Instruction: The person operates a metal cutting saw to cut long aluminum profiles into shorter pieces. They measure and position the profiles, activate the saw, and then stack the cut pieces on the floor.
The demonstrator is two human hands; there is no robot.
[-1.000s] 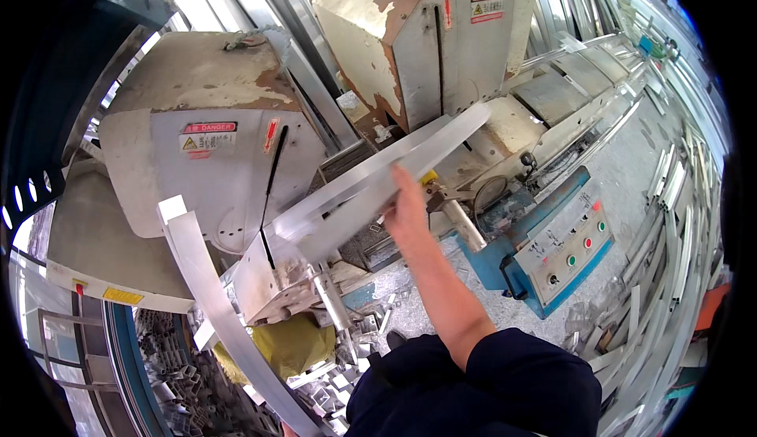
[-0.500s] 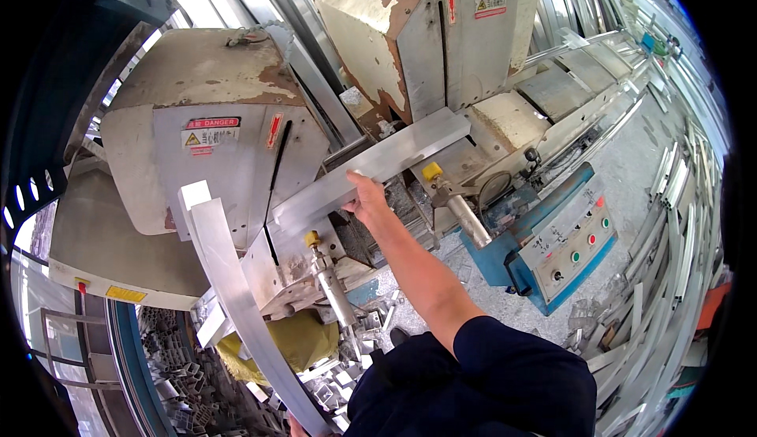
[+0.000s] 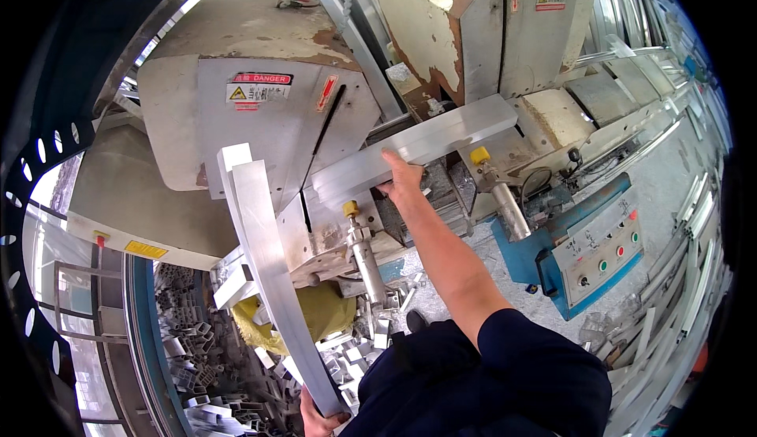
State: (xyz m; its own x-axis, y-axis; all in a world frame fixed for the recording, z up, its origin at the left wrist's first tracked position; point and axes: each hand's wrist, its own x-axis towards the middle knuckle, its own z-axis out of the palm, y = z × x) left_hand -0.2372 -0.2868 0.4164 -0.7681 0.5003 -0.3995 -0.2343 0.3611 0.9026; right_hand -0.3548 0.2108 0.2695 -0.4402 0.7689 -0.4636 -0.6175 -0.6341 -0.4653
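Note:
My right hand (image 3: 406,175) grips the lower edge of a silver aluminium profile (image 3: 441,137), its thumb on the front face. That profile lies across the bed of a double-headed cutting saw, spanning from the left saw head (image 3: 260,114) to the right saw head (image 3: 497,31). At the bottom, my left hand (image 3: 317,420) is closed around the lower end of a second length of aluminium profile (image 3: 272,267). It rises at a slant in front of the left saw head, with what looks like another piece alongside it at the top.
Two yellow-tipped clamp cylinders, left (image 3: 365,267) and right (image 3: 509,204), stand before the bed. A blue control box (image 3: 595,252) with coloured buttons is at right. Offcuts (image 3: 201,358) and a yellow sack (image 3: 315,323) lie below left. Long profiles (image 3: 682,256) are stacked at far right.
The view has shifted, so the machine appears farther right and higher. More of my left hand shows on the slanted profile. My right hand keeps its hold on the profile on the bed.

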